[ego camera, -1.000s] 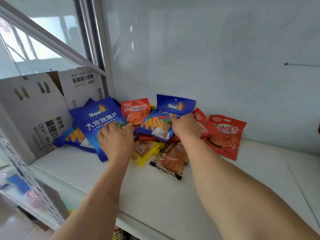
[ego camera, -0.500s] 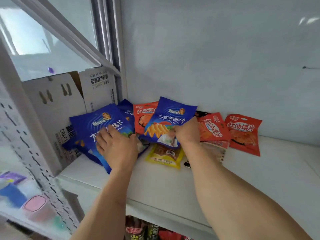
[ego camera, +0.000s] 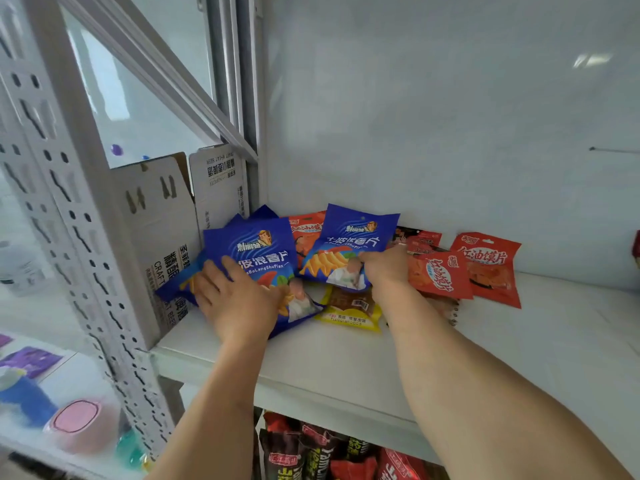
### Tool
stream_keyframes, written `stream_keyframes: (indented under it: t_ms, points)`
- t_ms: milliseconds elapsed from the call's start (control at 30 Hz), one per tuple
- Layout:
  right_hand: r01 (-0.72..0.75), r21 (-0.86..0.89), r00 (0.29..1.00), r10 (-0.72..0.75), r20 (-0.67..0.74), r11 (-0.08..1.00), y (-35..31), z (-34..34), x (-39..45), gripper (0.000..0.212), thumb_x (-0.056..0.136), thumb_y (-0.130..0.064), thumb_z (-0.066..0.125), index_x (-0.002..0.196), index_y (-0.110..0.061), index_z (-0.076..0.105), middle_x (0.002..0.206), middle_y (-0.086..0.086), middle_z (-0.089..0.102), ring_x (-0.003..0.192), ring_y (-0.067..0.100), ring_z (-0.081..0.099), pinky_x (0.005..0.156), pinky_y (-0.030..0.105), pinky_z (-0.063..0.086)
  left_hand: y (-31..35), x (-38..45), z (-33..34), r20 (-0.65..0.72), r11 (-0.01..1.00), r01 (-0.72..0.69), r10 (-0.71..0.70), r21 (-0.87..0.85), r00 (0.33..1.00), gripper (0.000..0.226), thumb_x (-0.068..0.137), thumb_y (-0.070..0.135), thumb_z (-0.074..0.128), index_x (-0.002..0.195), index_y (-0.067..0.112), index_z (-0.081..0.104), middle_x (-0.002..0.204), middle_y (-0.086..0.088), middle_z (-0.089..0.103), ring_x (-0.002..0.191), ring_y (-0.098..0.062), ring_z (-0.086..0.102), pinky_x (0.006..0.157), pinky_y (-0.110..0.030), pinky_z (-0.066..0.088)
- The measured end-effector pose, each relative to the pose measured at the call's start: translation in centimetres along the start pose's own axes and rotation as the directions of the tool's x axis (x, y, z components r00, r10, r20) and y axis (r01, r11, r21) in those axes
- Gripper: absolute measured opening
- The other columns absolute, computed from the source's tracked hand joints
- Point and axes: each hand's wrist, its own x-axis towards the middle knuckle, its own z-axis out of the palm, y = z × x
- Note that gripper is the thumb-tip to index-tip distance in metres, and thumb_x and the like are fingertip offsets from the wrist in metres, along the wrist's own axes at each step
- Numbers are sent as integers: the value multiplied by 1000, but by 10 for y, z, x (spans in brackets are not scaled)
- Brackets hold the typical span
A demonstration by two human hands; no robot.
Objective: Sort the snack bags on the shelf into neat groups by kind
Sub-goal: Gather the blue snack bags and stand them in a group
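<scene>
- Shelf board (ego camera: 346, 362): white and flat with a smooth matte face; the snack bags lie in a loose heap at its back, against the pale wall.
- My left hand (ego camera: 239, 299) lies palm down with straight, spread fingers on the big blue chip bag (ego camera: 256, 258), pressing it flat. That grip is released, not curled round anything. The bag is glossy foil with a wavy pattern and crinkled edges, and more blue bags of the same kind peek out behind it.
- My right hand (ego camera: 384, 268) pinches the lower edge of a second blue chip bag (ego camera: 353, 244), thumb and fingers clenched on the foil, holding it tilted up above the heap.
- Under that raised bag lies a small yellow packet (ego camera: 349, 306), flat and rectangular, with a brown window and a barcode.
- Behind the two blue bags, an orange-red bag (ego camera: 304, 233) leans at the wall, partly covered.
- To the right of my right hand lie two shiny red pouches: a tilted red pouch (ego camera: 440, 275) just beside my knuckles, overlapping the far red pouch (ego camera: 491, 265), which lies flatter. A dark packet (ego camera: 415, 237) shows behind them.
- At the left end, a white cardboard box (ego camera: 159, 230) with open flaps stands touching the blue bags.
- A grey perforated steel upright (ego camera: 79, 216) frames the shelf's left side.
</scene>
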Motion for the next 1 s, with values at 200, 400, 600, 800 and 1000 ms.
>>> stream_keyframes:
  t_ms: [200,400,600,800,1000]
  points:
    - [-48,48,999,47,19,998,-5,4,-9,26,59,12,73,78,1,61,88,15,70,85,34,67,58,31,52,-3,2,-5,75,998,55,-53,-28,996,140,62,88,62,157,3,3,164,-20,16,153,-36,12,124,-47,13]
    - [-22,-2,986,22,166,1000,-5,6,-13,9,86,-1,62,78,-1,61,56,15,63,64,28,60,93,46,55,-5,-3,-11,13,965,-104,110,-240,994,109,84,42,76,159,22,-1,156,-13,20,134,-41,41,100,-53,48]
    - [-6,-3,989,7,148,1000,-12,-4,-19,10,87,-6,63,78,-10,61,74,17,68,90,41,68,90,53,56,-8,12,-20,159,794,107,-13,-598,987,112,84,29,80,161,20,-1,160,-14,30,142,-38,39,108,-55,43]
    - [60,62,987,-68,146,996,-14,-36,-20,24,90,-9,65,67,-7,61,65,10,65,75,26,66,68,34,57,0,9,-23,254,603,197,10,-773,967,97,82,15,81,156,19,17,146,-5,48,130,-32,51,103,-55,45]
    - [148,59,975,-156,158,987,-18,-87,-17,35,98,-20,57,65,-10,58,56,7,56,64,18,58,80,36,50,24,4,-17,462,418,385,97,-823,882,45,75,21,86,113,20,61,114,-5,73,99,-28,71,91,-49,56]
